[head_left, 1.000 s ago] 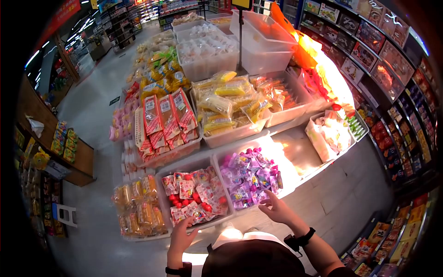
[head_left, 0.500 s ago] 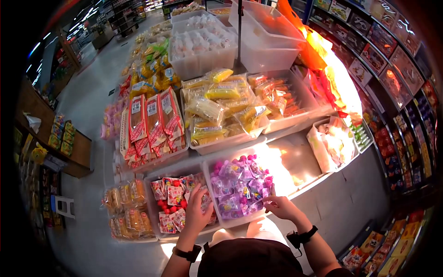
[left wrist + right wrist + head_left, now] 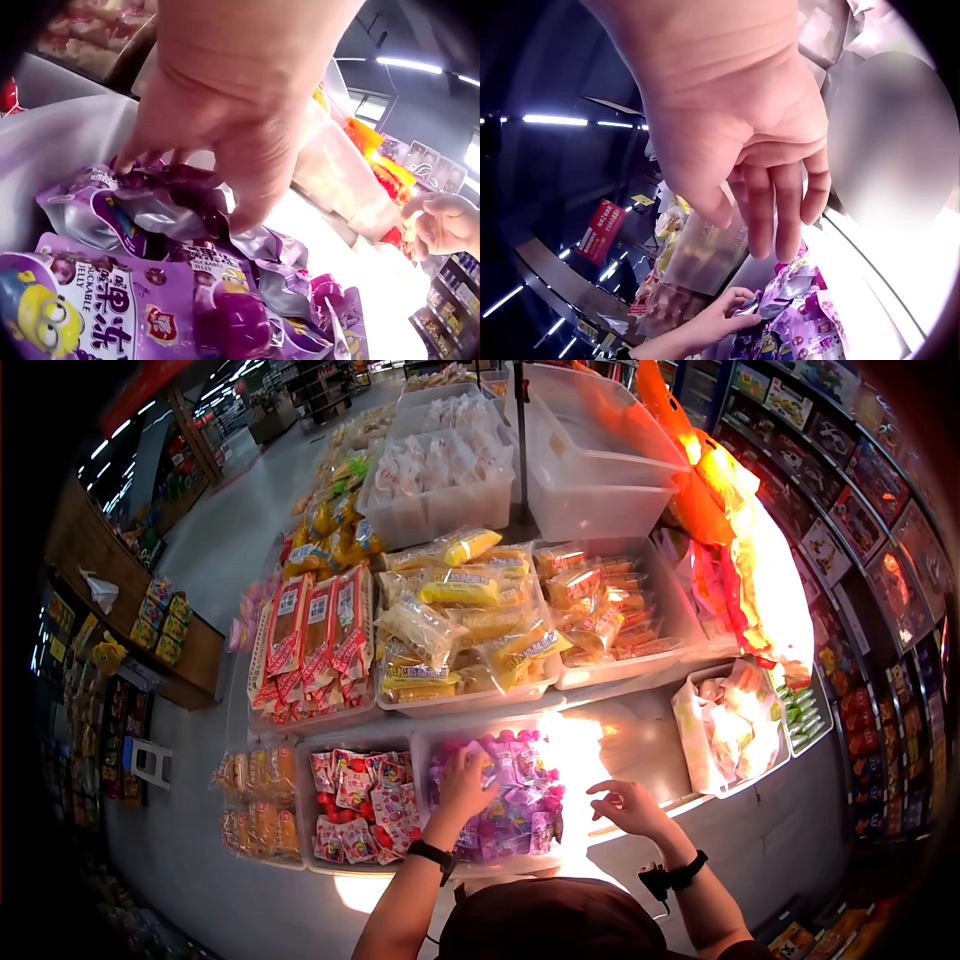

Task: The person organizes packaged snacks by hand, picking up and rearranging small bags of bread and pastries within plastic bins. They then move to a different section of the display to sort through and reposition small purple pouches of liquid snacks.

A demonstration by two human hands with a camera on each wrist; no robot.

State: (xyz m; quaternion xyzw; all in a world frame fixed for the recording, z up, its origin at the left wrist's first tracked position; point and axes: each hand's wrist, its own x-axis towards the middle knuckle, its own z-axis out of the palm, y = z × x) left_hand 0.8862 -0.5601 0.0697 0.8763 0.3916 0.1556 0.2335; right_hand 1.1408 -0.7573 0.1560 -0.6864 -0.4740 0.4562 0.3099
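My left hand (image 3: 465,785) reaches into a white bin (image 3: 67,139) of purple suckable jelly pouches (image 3: 515,810). In the left wrist view its fingers and thumb curl down round a jelly pouch (image 3: 161,206) at the top of the pile; the fingertips are partly hidden among the wrappers. Printed cartoon figures and purple caps show on the pouches around it. My right hand (image 3: 630,808) hovers to the right of this bin, over the sunlit part of the stand, fingers loosely bent and nothing held.
Left of the purple pouches is a bin of red-and-white pouches (image 3: 365,800), then packaged bread (image 3: 262,825). Behind stand bins of red-wrapped packs (image 3: 310,650) and yellow-wrapped snacks (image 3: 470,620). A small bin (image 3: 735,730) sits at right; shelves (image 3: 860,590) line that side.
My left hand has moved from the red-and-white pouches rightward into the purple ones and curled round a pouch. My right hand has shifted right, away from the purple pouches. The head view has turned.
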